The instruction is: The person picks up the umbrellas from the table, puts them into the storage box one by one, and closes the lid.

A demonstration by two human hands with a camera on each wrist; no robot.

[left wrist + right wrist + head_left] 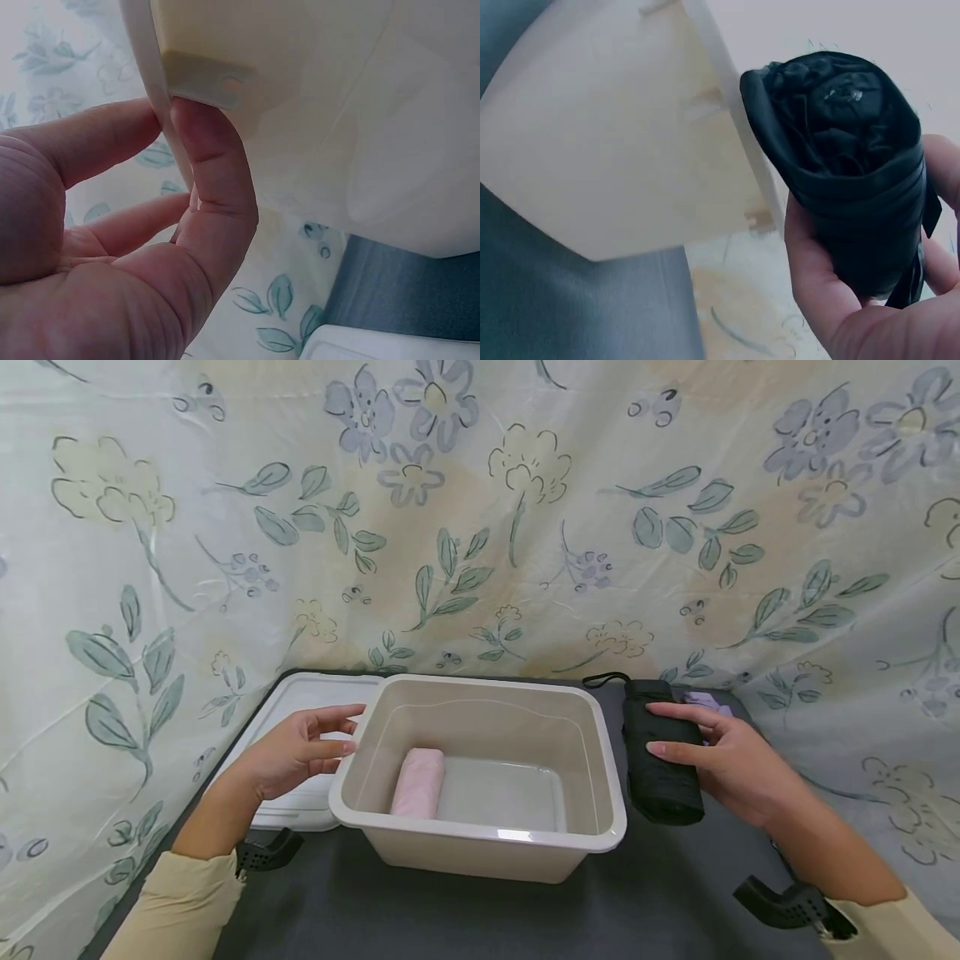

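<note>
In the head view a beige plastic storage bin [480, 853] stands at the middle of the dark table. My left hand [303, 750] grips the bin's left rim; the left wrist view shows curled fingers [217, 180] beneath the rim's edge. My right hand [723, 764] holds a black folded umbrella [660, 777], just beyond the bin's right side, its strap loop pointing to the back. Seen by the right wrist camera, the umbrella's gathered fabric end [847, 112] faces the lens. Inside the bin, toward its left wall, lies a pink rolled bundle [418, 782].
A white lid [288, 814] lies on the table left of the bin, partly behind my left hand. Some purple thing [705, 700] shows behind the umbrella, mostly hidden. A floral curtain [480, 527] hangs behind and along both sides of the dark tabletop [450, 918].
</note>
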